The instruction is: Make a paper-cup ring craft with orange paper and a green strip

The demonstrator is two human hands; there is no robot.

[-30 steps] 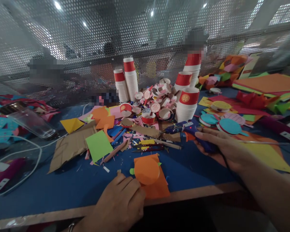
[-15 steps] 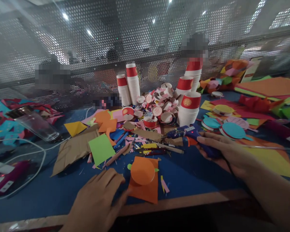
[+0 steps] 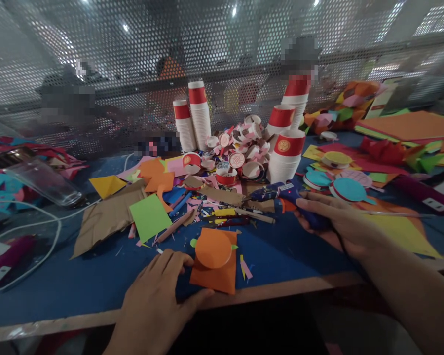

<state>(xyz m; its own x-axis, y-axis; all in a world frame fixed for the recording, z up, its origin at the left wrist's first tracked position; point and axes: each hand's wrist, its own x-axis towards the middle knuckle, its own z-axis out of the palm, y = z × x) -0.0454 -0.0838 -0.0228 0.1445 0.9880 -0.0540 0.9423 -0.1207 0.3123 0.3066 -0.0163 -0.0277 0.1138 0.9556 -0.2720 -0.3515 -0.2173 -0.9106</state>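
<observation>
A blue hot glue gun point(image 3: 290, 193) with an orange trigger is gripped in my right hand point(image 3: 329, 217), its nozzle pointing left over the scrap pile. From its handle a dark cord runs under my forearm. In front of me lies an orange paper sheet point(image 3: 212, 280), topped by an orange paper disc point(image 3: 213, 249) with small green tabs on either side. My left hand point(image 3: 159, 291) is at the sheet's left edge, thumb and fingers apart around its lower left corner, holding nothing. Whether the thumb touches the paper I cannot tell.
Stacks of red-and-white paper cups point(image 3: 286, 157) stand behind a heap of cut cup pieces point(image 3: 244, 143). Cardboard point(image 3: 105, 217) and a green paper square point(image 3: 150, 218) lie left. Turquoise discs point(image 3: 350, 189) lie right. A clear tumbler point(image 3: 44, 177) and white cable point(image 3: 57, 241) are far left.
My left hand has moved closer to the orange sheet, its thumb now near the lower edge. The right hand still holds the glue gun. The view has shifted slightly.
</observation>
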